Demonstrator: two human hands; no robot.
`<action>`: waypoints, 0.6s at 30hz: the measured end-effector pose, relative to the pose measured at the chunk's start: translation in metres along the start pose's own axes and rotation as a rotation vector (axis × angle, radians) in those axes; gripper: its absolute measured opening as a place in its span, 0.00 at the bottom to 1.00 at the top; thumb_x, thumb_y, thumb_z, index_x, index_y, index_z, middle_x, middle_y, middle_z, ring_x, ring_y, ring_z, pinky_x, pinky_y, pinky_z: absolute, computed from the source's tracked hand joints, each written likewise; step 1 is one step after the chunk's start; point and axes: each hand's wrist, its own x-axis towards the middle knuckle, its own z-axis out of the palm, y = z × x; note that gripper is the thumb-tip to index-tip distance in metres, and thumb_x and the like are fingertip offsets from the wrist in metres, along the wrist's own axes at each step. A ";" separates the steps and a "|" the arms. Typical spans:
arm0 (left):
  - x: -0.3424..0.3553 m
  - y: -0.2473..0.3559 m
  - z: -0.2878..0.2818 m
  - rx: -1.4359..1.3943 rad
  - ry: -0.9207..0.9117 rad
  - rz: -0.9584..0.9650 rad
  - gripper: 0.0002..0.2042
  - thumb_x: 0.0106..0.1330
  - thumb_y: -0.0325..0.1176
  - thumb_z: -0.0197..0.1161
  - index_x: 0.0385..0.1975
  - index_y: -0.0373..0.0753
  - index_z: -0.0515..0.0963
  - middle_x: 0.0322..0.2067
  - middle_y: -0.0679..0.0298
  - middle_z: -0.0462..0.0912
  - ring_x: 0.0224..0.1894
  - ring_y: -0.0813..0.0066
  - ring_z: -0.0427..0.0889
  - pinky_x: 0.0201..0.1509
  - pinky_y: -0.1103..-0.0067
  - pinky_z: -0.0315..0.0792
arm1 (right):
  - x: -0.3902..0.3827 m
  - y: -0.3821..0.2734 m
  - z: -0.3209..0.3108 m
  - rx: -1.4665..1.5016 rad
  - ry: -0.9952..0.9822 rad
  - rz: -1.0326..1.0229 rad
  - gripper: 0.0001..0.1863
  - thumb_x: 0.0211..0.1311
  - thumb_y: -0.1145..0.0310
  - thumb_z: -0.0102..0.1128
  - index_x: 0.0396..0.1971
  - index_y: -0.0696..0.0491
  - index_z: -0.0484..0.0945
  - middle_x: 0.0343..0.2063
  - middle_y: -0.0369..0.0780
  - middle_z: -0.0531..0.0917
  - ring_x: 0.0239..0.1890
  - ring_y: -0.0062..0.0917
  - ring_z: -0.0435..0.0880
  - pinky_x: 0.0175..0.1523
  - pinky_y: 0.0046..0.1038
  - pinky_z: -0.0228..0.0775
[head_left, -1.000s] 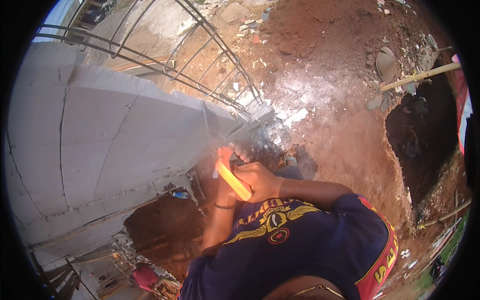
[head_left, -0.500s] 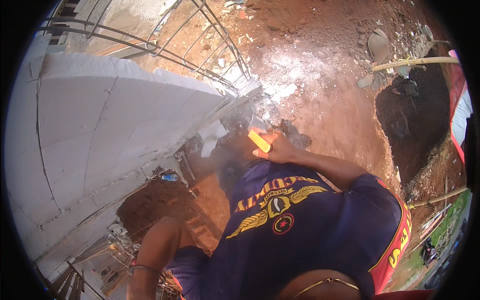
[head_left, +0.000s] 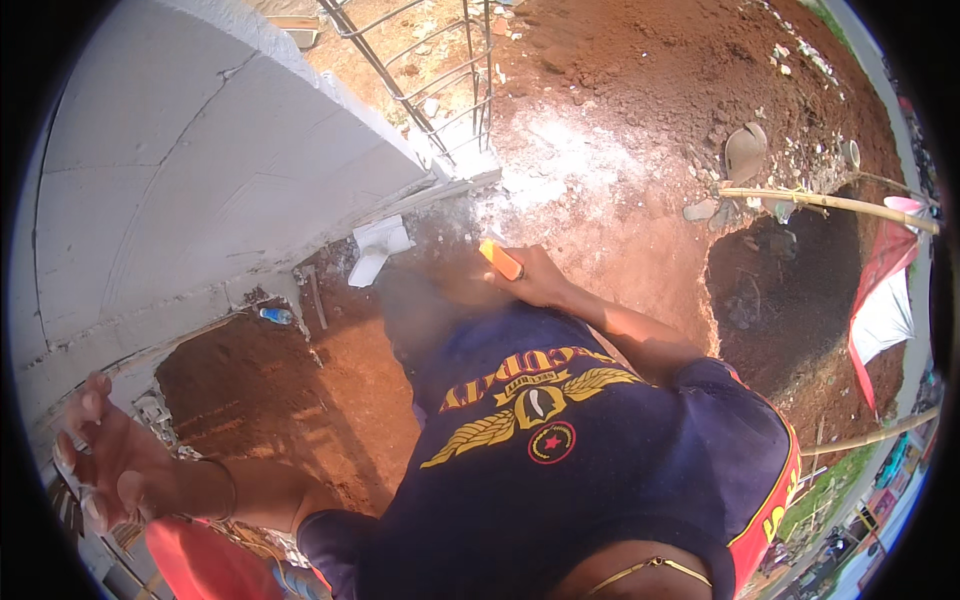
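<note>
Near the front of my dark shirt, my right hand is closed around an orange handle. Dust and glare blur whatever extends from that handle, so the tool's kind does not show. Out at the far left, my left hand is raised with its fingers apart and slightly bent, holding nothing. It is nearest the foot of the grey block wall. White broken pieces lie on the ground by the wall, left of my right hand.
A steel rebar cage stands at the wall's end. At right is a dug pit with a bamboo pole and a red-and-white cloth. A blue bottle lies by the wall. Something red is below my left hand.
My left arm has swung out and up to the left, bringing the open hand into view. The view has shifted and turned; my right hand still grips the orange handle.
</note>
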 end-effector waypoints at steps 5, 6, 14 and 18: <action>-0.117 -0.039 0.062 -0.380 0.306 -0.465 0.12 0.71 0.41 0.54 0.47 0.44 0.78 0.37 0.58 0.83 0.40 0.61 0.76 0.46 0.64 0.70 | 0.024 0.006 0.002 -0.085 -0.002 0.006 0.15 0.56 0.62 0.65 0.33 0.60 0.79 0.17 0.47 0.79 0.19 0.31 0.81 0.29 0.33 0.71; -0.130 -0.050 0.084 -0.420 0.405 -0.559 0.14 0.70 0.43 0.58 0.44 0.38 0.77 0.35 0.57 0.82 0.40 0.64 0.77 0.45 0.68 0.70 | 0.029 0.007 0.003 -0.150 0.015 0.000 0.13 0.56 0.64 0.65 0.29 0.60 0.79 0.15 0.45 0.78 0.18 0.27 0.80 0.28 0.32 0.70; -0.259 -0.236 0.283 -0.565 0.617 -1.586 0.10 0.73 0.37 0.53 0.41 0.39 0.78 0.30 0.69 0.82 0.31 0.84 0.76 0.35 0.85 0.69 | 0.040 0.014 0.020 -0.120 0.065 0.013 0.09 0.53 0.69 0.66 0.24 0.59 0.77 0.15 0.44 0.77 0.18 0.31 0.79 0.29 0.33 0.70; -0.319 -0.338 0.420 -0.298 0.179 -1.699 0.15 0.68 0.40 0.55 0.46 0.36 0.76 0.34 0.55 0.85 0.35 0.67 0.84 0.39 0.72 0.75 | 0.020 0.039 0.030 -0.136 0.072 0.125 0.09 0.52 0.70 0.67 0.26 0.58 0.77 0.17 0.44 0.78 0.20 0.31 0.79 0.30 0.31 0.70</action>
